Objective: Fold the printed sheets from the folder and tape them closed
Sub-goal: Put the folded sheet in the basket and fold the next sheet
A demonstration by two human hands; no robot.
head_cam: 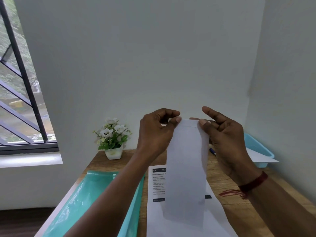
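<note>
I hold a folded white sheet (186, 168) upright above the wooden desk (220, 183), its long body hanging down toward me. My left hand (157, 132) pinches its top left corner between thumb and fingers. My right hand (222, 137) pinches the top right corner, with the index finger raised. A strip that looks like clear tape runs along the sheet's top edge. Under it, a stack of printed sheets (158, 194) lies flat on the desk. A teal plastic folder (89, 199) lies open at the left.
A small white pot of artificial flowers (112, 139) stands at the desk's back left. A light blue tray (258, 149) with a white sheet in it sits at the right, by the wall. A blue pen (212, 151) lies behind my right hand. A barred window is on the left.
</note>
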